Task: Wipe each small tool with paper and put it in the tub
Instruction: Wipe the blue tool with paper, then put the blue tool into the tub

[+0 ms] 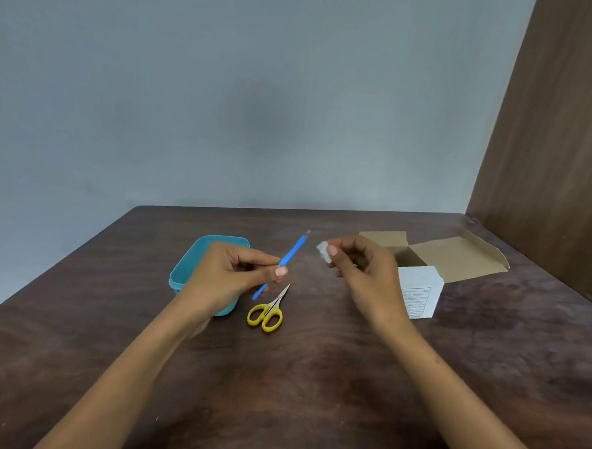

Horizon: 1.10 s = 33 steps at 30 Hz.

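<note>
A thin blue tool (292,255) is pinched by the left hand (237,272) above the surface (314,379), tip raised. A scrap of paper (324,251) is pinched by the right hand (361,265). The tub (197,257) sits behind the left hand; scissors (268,312) lie beside it.

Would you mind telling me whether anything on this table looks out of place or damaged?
Nothing stands out. The left hand pinches the blue tool, the right hand holds the paper, the scissors lie closed beside the tub, and the box sits open.
</note>
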### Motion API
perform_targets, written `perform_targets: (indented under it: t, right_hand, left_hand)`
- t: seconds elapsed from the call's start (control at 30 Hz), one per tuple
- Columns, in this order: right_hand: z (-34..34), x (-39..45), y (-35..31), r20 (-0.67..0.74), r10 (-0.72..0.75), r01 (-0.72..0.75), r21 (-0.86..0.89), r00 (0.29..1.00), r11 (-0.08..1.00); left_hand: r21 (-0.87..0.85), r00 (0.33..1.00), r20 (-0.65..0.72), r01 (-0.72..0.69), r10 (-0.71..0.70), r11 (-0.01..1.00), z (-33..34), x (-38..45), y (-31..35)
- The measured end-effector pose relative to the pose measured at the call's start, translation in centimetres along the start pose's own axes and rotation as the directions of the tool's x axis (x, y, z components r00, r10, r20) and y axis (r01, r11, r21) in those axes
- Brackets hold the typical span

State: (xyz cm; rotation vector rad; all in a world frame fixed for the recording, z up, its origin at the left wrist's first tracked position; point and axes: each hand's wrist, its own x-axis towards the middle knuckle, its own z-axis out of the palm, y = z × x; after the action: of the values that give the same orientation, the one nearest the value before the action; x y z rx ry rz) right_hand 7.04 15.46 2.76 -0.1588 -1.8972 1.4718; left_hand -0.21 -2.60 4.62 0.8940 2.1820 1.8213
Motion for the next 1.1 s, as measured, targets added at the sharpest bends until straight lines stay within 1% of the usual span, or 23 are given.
perform_targets:
  t: [0.03, 0.1, 0.13, 0.17, 0.27, 0.37, 0.47, 0.57, 0.63, 0.77, 0.93, 1.03, 1.1]
  right_hand:
    - [0.2, -0.2, 0.2, 0.005, -0.091, 0.091, -0.106, 0.996, 0.990]
    - [0.6, -0.7, 0.6, 0.062, -0.249, 0.256, -0.287, 0.967, 0.923]
    - [0.8, -0.9, 0.8, 0.101, -0.292, 0.309, -0.337, 0.951, 0.890]
    - [1.0, -1.0, 0.9, 0.131, -0.302, 0.329, -0.361, 0.944, 0.873]
    - [1.3, -1.1, 1.4, 0.178, -0.286, 0.335, -0.413, 0.942, 0.847]
    - [1.4, -1.0, 1.7, 0.190, -0.294, 0.348, -0.431, 0.937, 0.832]
    - [1.4, -1.0, 1.9, 0.198, -0.293, 0.351, -0.422, 0.935, 0.836]
    - [1.3, -0.8, 2.1, 0.207, -0.290, 0.354, -0.433, 0.934, 0.829]
    - [1.2, -0.8, 2.2, 0.210, -0.293, 0.358, -0.431, 0.933, 0.829]
    - [1.2, -0.6, 2.3, 0.202, -0.294, 0.354, -0.418, 0.934, 0.837]
    - [1.1, -0.6, 2.3, 0.203, -0.292, 0.353, -0.422, 0.934, 0.835]
    - [1.0, -0.5, 2.4, 0.201, -0.289, 0.349, -0.421, 0.936, 0.837]
    - [0.9, -0.4, 2.5, 0.200, -0.285, 0.345, -0.431, 0.937, 0.834]
  left_hand:
    - [-0.019, 0.999, -0.029, 0.012, -0.013, 1.000, -0.5, 0.1, 0.2]
    - [-0.048, 0.995, -0.093, 0.036, -0.041, 0.998, -1.7, 0.2, 0.6]
    - [-0.043, 0.991, -0.127, 0.044, -0.049, 0.998, -2.3, 0.3, 0.8]
    - [-0.016, 0.985, -0.163, 0.049, -0.051, 0.999, -3.0, 0.4, 0.8]
    - [0.132, 0.969, -0.246, 0.057, -0.023, 0.990, -4.6, 0.8, 0.5]
    - [0.290, 0.958, -0.287, 0.112, -0.025, 0.950, -5.5, 1.2, -0.6]
    - [0.457, 0.942, -0.335, 0.167, -0.005, 0.874, -5.6, 1.6, -1.6]
    - [0.588, 0.938, -0.345, 0.192, 0.029, 0.786, -5.2, 1.8, -2.0]
    - [0.636, 0.941, -0.336, 0.198, 0.036, 0.745, -5.1, 1.8, -2.2]
    - [0.673, 0.938, -0.335, 0.173, 0.087, 0.719, -5.0, 2.0, -2.4]
    - [0.746, 0.943, -0.307, 0.158, 0.125, 0.647, -3.9, 2.3, -2.7]
    - [0.806, 0.921, -0.293, 0.094, 0.257, 0.584, -2.8, 1.9, -2.1]
    - [0.817, 0.892, -0.266, 0.008, 0.365, 0.577, -1.7, 1.4, -1.4]
